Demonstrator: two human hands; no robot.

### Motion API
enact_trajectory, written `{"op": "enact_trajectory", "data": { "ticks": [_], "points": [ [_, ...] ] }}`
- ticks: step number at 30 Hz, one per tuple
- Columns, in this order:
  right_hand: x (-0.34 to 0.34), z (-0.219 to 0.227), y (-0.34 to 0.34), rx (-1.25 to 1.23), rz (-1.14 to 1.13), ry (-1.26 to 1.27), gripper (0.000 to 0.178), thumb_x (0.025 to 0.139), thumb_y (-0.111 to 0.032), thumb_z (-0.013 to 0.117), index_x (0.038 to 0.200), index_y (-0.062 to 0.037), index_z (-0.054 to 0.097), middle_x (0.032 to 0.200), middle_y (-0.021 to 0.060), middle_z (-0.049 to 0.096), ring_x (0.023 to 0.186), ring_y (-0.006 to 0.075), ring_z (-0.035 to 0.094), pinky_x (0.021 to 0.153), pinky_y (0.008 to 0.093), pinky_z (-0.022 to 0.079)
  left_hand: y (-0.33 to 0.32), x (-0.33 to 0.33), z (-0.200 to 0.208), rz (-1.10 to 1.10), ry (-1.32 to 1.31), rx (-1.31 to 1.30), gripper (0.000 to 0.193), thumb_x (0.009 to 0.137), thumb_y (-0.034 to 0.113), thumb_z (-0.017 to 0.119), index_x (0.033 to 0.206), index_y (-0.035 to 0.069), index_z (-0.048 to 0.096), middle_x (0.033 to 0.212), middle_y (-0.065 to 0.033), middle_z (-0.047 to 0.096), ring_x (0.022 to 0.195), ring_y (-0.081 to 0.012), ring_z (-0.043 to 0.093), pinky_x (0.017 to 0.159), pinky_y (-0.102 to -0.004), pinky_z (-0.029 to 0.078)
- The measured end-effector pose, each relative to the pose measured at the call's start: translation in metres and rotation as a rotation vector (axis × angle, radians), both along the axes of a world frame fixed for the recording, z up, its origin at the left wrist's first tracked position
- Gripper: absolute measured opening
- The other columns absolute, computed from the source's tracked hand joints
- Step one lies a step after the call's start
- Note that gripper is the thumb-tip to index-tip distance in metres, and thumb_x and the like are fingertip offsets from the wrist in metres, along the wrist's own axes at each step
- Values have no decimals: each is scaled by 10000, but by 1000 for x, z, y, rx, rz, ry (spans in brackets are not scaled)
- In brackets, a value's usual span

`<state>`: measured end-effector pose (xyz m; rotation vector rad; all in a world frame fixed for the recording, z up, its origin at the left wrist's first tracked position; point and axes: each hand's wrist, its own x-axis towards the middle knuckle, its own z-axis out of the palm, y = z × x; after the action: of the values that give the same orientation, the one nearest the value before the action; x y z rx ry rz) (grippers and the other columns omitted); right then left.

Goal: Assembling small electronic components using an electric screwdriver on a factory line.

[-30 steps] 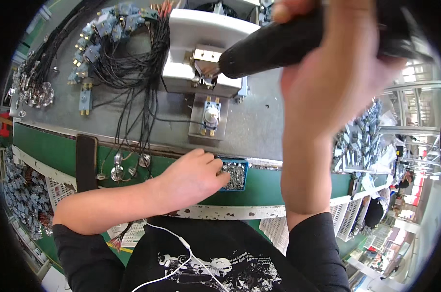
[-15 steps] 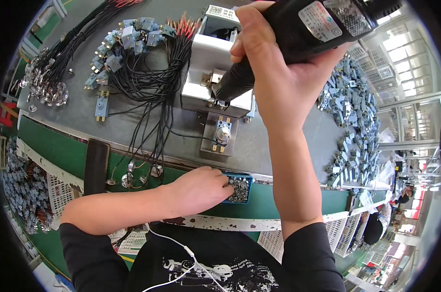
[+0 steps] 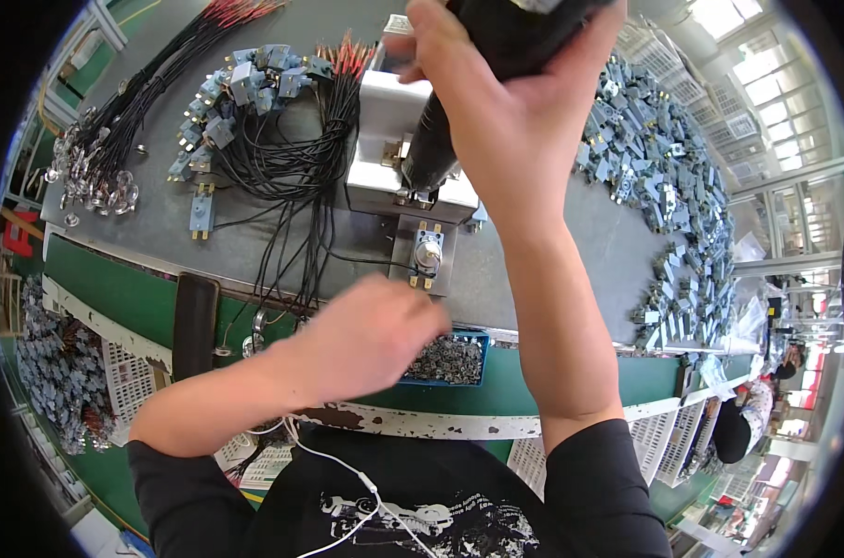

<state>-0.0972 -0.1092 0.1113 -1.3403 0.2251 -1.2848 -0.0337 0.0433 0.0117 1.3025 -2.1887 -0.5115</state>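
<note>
My right hand [image 3: 520, 139] is wrapped round a black electric screwdriver [image 3: 431, 144], whose lower end reaches down to a white metal fixture [image 3: 377, 107]. My left hand [image 3: 371, 325], blurred, is raised just above the near side of a blue tray [image 3: 485, 361] of small metal parts [image 3: 452, 361]. Its fingertips are pinched together, and what they hold, if anything, is too small to make out. Just beyond them, a blue-grey switch [image 3: 427, 249] with brass terminals and a round metal piece on top sits on a small metal block. A black wire runs to it from the left.
Left of the fixture lies a bundle of black wires [image 3: 292, 167] with blue-grey switches [image 3: 250, 84]. Further left are wires with round metal ends [image 3: 96, 181]. Loose switches [image 3: 669, 186] are heaped at the right. A dark oblong object [image 3: 194, 321] lies near the front edge.
My left hand has lifted out of the tray and moved forward toward the switch on the block. The right hand and the screwdriver's upper body have shifted left; its lower end stays by the fixture.
</note>
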Motion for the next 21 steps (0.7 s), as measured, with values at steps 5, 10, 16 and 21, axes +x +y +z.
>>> {"op": "enact_trajectory", "data": {
  "ticks": [5, 10, 16, 21],
  "points": [
    [3, -10, 6, -175, -197, 96, 873, 881, 88, 742, 1554, -47, 204, 1025, 91, 644, 869, 145, 676, 713, 287, 581, -26, 36, -1, 341, 5, -187, 119, 816, 86, 761, 900, 91, 677, 844, -47, 673, 834, -258, 655, 780, -405, 479],
    [-26, -9, 26, -23, -230, 115, 728, 857, 94, 769, 1423, -33, 330, 971, 98, 662, 807, 144, 668, 663, 271, 558, -26, 22, -13, 309, -43, -231, 125, 819, 89, 767, 886, 103, 662, 905, -28, 644, 921, -240, 629, 808, -394, 465],
    [-71, -6, 27, -292, -270, 185, 202, 969, -94, 733, 1012, 96, 680, 675, 87, 646, 563, 137, 632, 518, 265, 488, -29, 19, -17, 291, -29, -168, 163, 824, 139, 791, 906, 99, 656, 924, -28, 634, 923, -247, 622, 826, -402, 464],
    [-66, -27, 20, -222, -170, 88, 191, 962, -76, 742, 1017, 93, 670, 747, 108, 679, 560, 136, 635, 531, 271, 518, -28, 18, -19, 314, -5, -125, 211, 833, 144, 790, 979, 97, 646, 932, -41, 634, 933, -258, 623, 830, -414, 463]
  ]
}}
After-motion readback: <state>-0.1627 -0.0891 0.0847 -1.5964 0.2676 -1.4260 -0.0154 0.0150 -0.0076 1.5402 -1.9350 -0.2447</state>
